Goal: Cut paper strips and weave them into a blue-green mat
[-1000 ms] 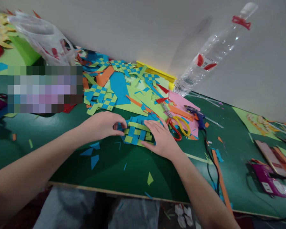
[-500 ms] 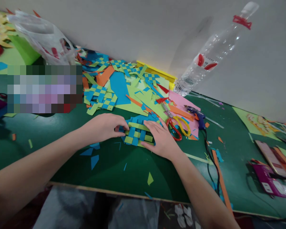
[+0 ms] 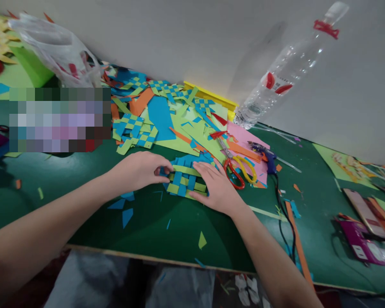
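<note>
A small woven mat of blue and green paper strips [image 3: 181,182] lies on the table between my hands. One green strip [image 3: 188,170] arches over its upper part. My left hand [image 3: 144,171] is at the mat's left edge, thumb and index finger curled close around the strip ends there. Across the right side of the mat rests my right hand [image 3: 216,186], its fingers stretched over the strips and its thumb apart near the lower edge. More blue strips show behind the mat, partly covered by my right fingers.
Scissors [image 3: 239,169] and a blue glue gun [image 3: 269,160] with a black cord lie to the right. Behind are finished woven pieces [image 3: 130,126] and paper scraps. A plastic bottle [image 3: 282,77] stands by the wall. A phone [image 3: 364,209] lies far right.
Hardly anything differs. My left hand and the mat's left edge have shifted very slightly; my right hand stays in place on the mat.
</note>
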`<act>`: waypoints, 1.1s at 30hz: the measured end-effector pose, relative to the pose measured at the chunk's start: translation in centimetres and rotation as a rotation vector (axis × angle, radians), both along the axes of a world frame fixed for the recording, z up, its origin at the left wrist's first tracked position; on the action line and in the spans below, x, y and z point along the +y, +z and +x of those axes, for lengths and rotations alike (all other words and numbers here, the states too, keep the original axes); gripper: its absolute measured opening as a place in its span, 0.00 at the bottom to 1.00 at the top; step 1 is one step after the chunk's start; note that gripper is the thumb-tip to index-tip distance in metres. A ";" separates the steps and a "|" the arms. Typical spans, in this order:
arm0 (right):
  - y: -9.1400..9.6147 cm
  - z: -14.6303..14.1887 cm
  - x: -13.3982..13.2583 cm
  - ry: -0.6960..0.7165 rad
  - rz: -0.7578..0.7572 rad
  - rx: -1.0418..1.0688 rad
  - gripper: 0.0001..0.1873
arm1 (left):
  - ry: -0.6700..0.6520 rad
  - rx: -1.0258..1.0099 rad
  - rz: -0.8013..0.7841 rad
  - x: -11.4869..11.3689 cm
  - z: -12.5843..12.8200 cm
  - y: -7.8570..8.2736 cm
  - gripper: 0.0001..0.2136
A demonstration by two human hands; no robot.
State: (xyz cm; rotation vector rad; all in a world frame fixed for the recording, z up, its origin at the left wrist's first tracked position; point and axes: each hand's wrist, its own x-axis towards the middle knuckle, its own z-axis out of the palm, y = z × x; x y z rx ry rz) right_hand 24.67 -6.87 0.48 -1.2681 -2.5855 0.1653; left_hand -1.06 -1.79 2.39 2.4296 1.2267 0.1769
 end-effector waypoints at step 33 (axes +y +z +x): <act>1.1 0.7 -0.1 0.031 0.242 0.052 0.28 | -0.080 0.231 0.220 -2.9 2.4 0.2 0.25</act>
